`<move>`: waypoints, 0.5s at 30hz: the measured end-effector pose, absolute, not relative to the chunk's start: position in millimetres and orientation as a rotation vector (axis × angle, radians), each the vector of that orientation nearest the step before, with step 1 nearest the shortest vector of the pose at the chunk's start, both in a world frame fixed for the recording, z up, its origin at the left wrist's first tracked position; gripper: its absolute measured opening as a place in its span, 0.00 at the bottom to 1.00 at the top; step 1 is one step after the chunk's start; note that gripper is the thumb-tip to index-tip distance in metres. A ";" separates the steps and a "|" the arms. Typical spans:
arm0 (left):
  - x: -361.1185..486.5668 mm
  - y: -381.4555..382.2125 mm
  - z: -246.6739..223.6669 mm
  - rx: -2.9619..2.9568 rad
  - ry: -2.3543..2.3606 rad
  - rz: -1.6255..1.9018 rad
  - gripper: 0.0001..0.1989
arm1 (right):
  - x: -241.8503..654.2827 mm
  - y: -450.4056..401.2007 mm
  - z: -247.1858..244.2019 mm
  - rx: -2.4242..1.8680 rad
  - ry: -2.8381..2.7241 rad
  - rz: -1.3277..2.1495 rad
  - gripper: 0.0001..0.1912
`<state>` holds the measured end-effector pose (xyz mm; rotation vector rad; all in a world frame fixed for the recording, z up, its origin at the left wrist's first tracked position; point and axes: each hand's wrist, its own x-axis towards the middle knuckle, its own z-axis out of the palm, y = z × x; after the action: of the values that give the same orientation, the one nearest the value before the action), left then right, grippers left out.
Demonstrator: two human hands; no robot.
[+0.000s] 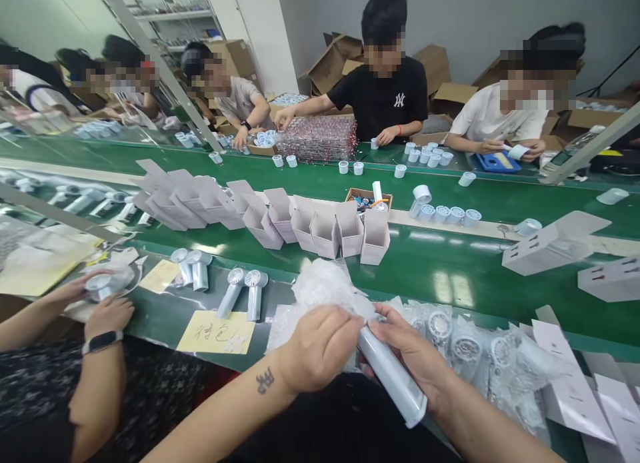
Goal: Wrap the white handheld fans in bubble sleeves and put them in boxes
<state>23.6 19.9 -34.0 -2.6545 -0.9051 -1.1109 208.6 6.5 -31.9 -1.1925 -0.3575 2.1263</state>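
Note:
My right hand (407,340) is wrapped round a pale blue handheld fan (393,373), its handle slanting down to the right. The fan's head end is covered by a clear plastic bag (325,283) and my hands. Close beside it, my left hand (320,346) is closed in a pinch at the bag's edge near the top of the handle. Bagged fans (465,346) lie in a pile to the right. Two unwrapped fans (255,293) rest on the bench left of my hands, behind a yellow paper (217,331) with handwriting.
Open white boxes (325,233) stand in a row on the green conveyor (440,250). More white boxes (570,376) lie at the right. A neighbour's hands (107,310) hold a fan at left. Co-workers (395,90) sit across the line, with small round parts (430,156) before them.

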 end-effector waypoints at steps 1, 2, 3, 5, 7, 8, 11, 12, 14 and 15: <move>22.7 16.1 -37.5 -2.697 -0.905 -1.074 0.13 | 210.5 5.2 -35.1 -1.230 -0.326 2.114 0.37; 22.6 11.6 -42.6 -2.715 -0.975 -1.056 0.13 | 211.5 3.6 -40.1 -1.276 -0.298 2.078 0.37; 23.5 7.0 -48.5 -2.714 -1.089 -1.061 0.12 | 211.4 1.6 -46.5 -1.320 -0.280 2.032 0.35; 27.8 -0.3 -58.5 -2.713 -1.272 -1.120 0.11 | 208.8 -3.0 -60.6 -1.373 -0.274 1.947 0.27; 32.9 -1.5 -61.2 -2.778 -1.331 -1.207 0.09 | 206.0 -7.4 -70.4 -1.391 -0.326 1.922 0.22; 34.6 0.8 -59.0 -2.811 -1.404 -1.255 0.08 | 206.3 -8.9 -71.4 -1.414 -0.391 1.919 0.21; 33.9 15.4 -41.2 -2.790 -2.046 -1.403 0.06 | 218.2 -8.2 -52.6 -1.574 -0.883 1.865 0.20; 32.3 21.1 -33.1 -2.771 -2.324 -1.431 0.06 | 225.2 -6.3 -39.7 -1.625 -1.129 1.781 0.18; 29.9 31.3 -16.8 -2.787 -2.774 -1.460 0.06 | 239.4 -0.7 -9.8 -1.647 -1.559 1.624 0.15; 29.7 35.3 -9.7 -2.800 -2.921 -1.492 0.07 | 245.0 2.5 4.5 -1.634 -1.701 1.580 0.14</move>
<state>29.7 35.3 -9.7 -2.8001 -2.9213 -1.4917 245.0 2.5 4.5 -1.6343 -1.7009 1.5797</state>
